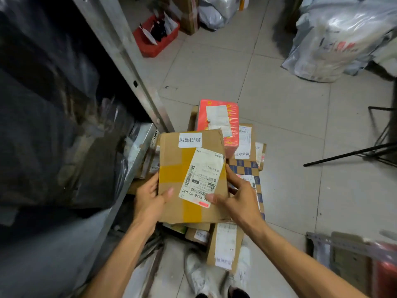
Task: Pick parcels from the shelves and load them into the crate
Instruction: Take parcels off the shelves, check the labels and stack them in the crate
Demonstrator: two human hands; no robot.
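While both hands hold it at its near corners, the cardboard box (171,190) hangs flat above a heap of parcels on the tiled floor (279,125). The left hand (148,201) grips the left edge with its thumb on top. The right hand (240,196) grips the right edge, its thumb pressing the shipping label (202,177).

That label lies askew and upside down to the camera. It shows barcodes, "07" and "X468-00 033". A white sticker (190,139) near the far edge bears four large Chinese characters, also inverted. Yellow tape crosses the lid.

Beneath lie a red parcel (234,125) with a creased white label, a blue-checked carton (245,166) and a brown box (225,244) by the white shoes (193,269). A metal shelf post (120,50) stands to the left.
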